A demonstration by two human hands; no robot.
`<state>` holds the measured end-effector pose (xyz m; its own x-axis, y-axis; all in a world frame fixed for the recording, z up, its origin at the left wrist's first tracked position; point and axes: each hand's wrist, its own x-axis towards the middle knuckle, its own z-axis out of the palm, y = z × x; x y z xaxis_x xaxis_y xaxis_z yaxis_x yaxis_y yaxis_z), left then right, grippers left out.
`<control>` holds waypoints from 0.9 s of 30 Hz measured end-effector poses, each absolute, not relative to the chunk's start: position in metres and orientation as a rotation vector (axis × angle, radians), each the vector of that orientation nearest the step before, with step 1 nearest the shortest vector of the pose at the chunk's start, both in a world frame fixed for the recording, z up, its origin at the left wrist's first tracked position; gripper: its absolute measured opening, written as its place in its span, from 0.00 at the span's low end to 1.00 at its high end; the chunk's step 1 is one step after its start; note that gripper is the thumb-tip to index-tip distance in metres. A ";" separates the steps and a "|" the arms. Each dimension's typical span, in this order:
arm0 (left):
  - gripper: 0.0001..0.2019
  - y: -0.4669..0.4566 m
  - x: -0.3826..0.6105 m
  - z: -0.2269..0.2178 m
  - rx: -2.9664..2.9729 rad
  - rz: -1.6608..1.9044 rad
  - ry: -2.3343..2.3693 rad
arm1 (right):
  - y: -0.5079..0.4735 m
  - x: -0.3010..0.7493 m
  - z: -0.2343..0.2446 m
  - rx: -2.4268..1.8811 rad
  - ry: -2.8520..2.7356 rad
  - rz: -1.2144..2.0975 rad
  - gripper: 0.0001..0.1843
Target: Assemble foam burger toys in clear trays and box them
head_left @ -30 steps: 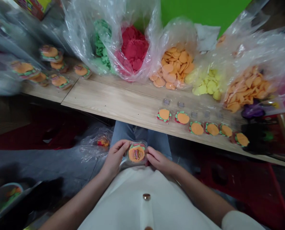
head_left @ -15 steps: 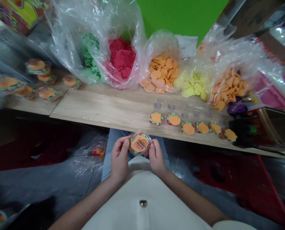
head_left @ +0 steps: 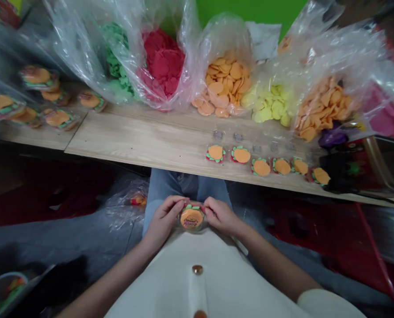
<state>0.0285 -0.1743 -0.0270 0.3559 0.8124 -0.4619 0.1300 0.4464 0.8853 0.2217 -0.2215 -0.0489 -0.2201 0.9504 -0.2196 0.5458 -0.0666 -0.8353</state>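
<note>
Both my hands hold a small round transparent plastic box (head_left: pixel 192 218) low in front of my white top. My left hand (head_left: pixel 163 219) grips its left side, and my right hand (head_left: pixel 219 216) pinches its right side. Inside lies a burger-shaped foam piece with an orange bun, green trim and a printed label. The fingers cover part of the box rim, and the underside is hidden.
A wooden board (head_left: pixel 133 132) ahead carries a row of foam burgers (head_left: pixel 261 168), transparent lids (head_left: pixel 218 135), and plastic bags of green (head_left: pixel 115 57), red (head_left: pixel 162 62), orange (head_left: pixel 221 84) and yellow (head_left: pixel 269 104) foam pieces. Boxed burgers (head_left: pixel 57 118) sit at left.
The box has dropped from chest height toward my lap and now lies flatter. My hands have closed around its sides. The whole view has shifted slightly left.
</note>
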 end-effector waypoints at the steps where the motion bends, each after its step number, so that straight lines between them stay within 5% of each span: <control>1: 0.10 -0.174 0.027 -0.028 1.058 0.551 1.158 | -0.223 0.220 -0.049 -1.600 -1.794 1.203 0.04; 13: 0.11 -0.190 0.030 -0.047 0.644 0.765 1.194 | -0.231 0.189 -0.063 -1.739 -1.334 1.200 0.10; 27: 0.11 -0.147 0.023 -0.012 1.254 0.248 0.937 | -0.213 0.203 -0.044 -1.484 -1.981 1.143 0.10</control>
